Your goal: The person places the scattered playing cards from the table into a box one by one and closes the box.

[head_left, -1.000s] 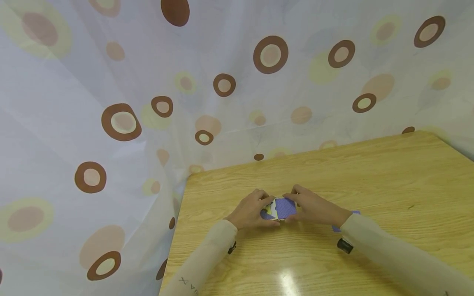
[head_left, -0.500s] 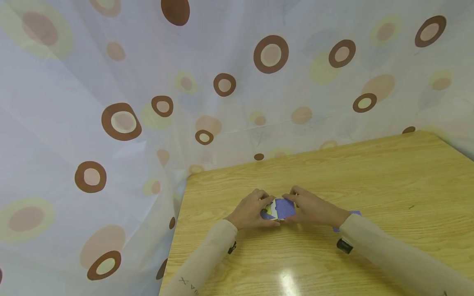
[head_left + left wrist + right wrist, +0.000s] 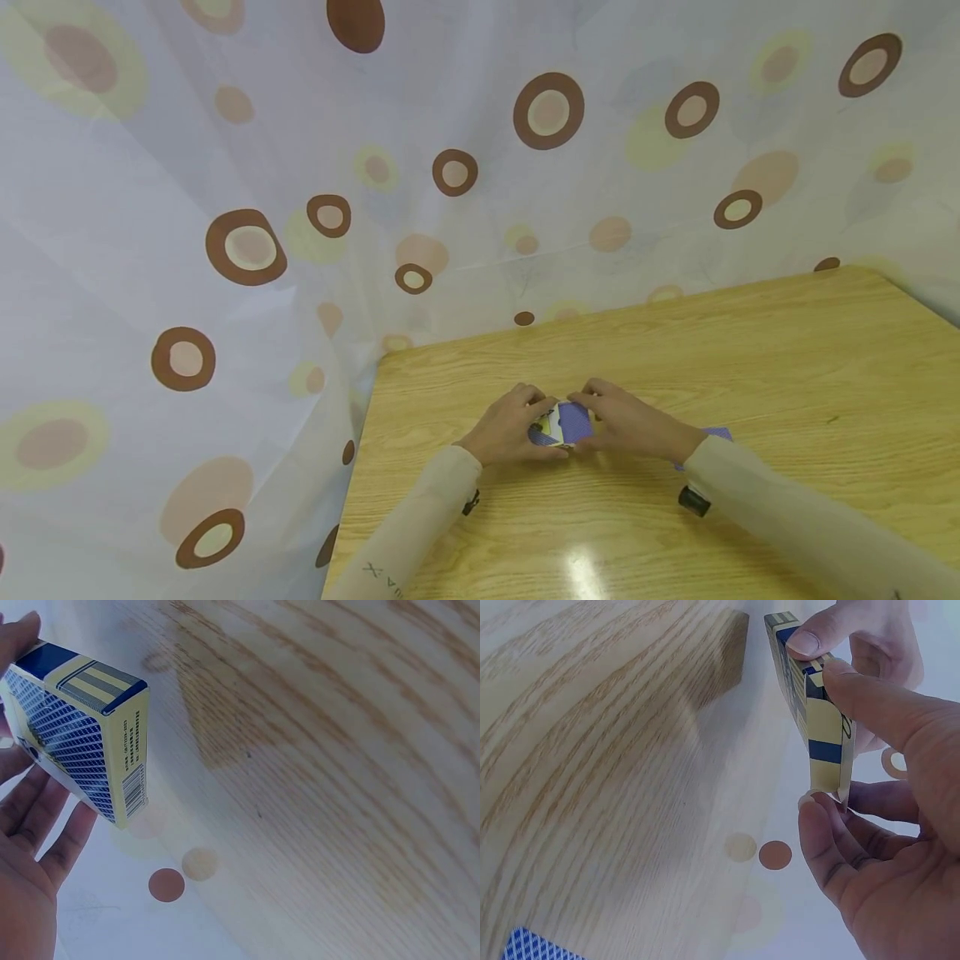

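A playing-card box (image 3: 574,423), blue-patterned with cream and yellow parts, is between both hands above the table. My left hand (image 3: 508,429) grips its left part; in the left wrist view, the box (image 3: 75,742) shows a cream end with small print and a barcode. My right hand (image 3: 633,423) pinches the other end by its edges, thumb opposite fingers. The right wrist view shows that end's cream face with a blue band (image 3: 826,751) and a narrow flap beside it. Whether the blue section by the right fingers is cards or box, I cannot tell.
A blue-patterned card (image 3: 717,433) lies on the wooden table (image 3: 810,375), partly hidden under the right forearm; its corner (image 3: 529,945) shows in the right wrist view. A white curtain with brown and yellow circles (image 3: 480,233) hangs along the far and left table edges.
My right hand has shifted slightly left, toward the left hand. Less of the blue section shows beside the right fingers. The left hand stays in place.
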`<state>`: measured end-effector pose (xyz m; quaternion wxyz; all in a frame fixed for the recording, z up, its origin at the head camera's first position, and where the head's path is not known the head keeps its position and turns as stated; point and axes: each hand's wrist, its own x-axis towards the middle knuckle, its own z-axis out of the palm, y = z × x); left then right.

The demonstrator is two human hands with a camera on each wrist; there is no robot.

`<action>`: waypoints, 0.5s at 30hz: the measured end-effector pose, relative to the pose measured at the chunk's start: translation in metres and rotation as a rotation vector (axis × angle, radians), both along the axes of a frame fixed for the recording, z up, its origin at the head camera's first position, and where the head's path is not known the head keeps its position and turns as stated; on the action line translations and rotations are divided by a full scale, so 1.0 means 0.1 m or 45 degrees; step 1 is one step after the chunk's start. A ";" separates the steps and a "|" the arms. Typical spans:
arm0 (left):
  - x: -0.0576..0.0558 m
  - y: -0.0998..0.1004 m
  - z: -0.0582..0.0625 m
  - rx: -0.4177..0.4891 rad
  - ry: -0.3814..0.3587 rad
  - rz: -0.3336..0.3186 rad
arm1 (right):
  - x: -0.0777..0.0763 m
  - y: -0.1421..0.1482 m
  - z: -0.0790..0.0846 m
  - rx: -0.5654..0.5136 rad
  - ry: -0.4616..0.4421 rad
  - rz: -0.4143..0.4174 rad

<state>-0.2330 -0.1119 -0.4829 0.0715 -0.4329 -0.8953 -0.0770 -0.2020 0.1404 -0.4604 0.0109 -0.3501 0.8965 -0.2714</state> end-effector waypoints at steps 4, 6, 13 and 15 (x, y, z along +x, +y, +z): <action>-0.01 0.00 0.00 0.004 0.004 -0.015 | 0.02 -0.05 0.00 -0.005 -0.032 -0.026; -0.01 -0.01 -0.01 0.006 0.012 -0.028 | 0.02 -0.07 0.00 -0.005 -0.039 -0.033; -0.04 -0.02 -0.05 0.019 0.044 -0.059 | 0.02 -0.06 -0.03 -0.001 -0.067 -0.043; -0.04 -0.02 -0.05 0.019 0.045 -0.054 | 0.02 -0.05 -0.03 -0.007 -0.067 -0.045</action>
